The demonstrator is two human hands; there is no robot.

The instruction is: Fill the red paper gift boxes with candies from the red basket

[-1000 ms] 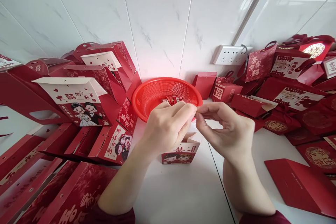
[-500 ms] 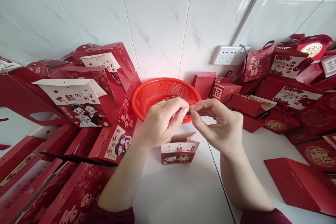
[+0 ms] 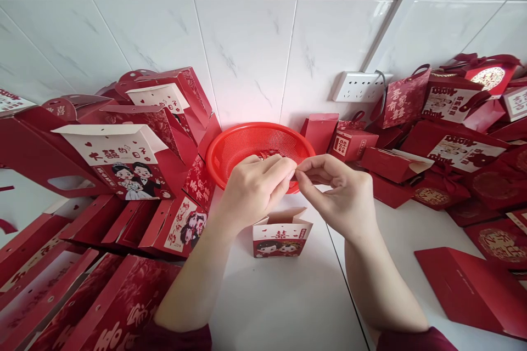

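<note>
Remotely, I see red wedding favour boxes (image 3: pixel 132 170) crowding the colander's left. Over the red plastic colander's (image 3: pixel 220 162) near rim, the left hand (image 3: pixel 253 192) pinches narrowly; the double-happiness candy box (image 3: pixel 282 236) stands open before the colander. The right hand (image 3: pixel 343 189) pinches too, fingertips meeting; I can't tell what they hold.

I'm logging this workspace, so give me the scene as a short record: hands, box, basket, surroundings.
Left hand: pinched
Right hand: pinched, tips close to the left's; anything held is too small to identify
Small box: upright, top open, below the hands
Red basket: behind the hands, wrapped pieces partly visible inside
Left side: red cartons
Right side: piled boxes
Back: tiled wall, power strip
</note>
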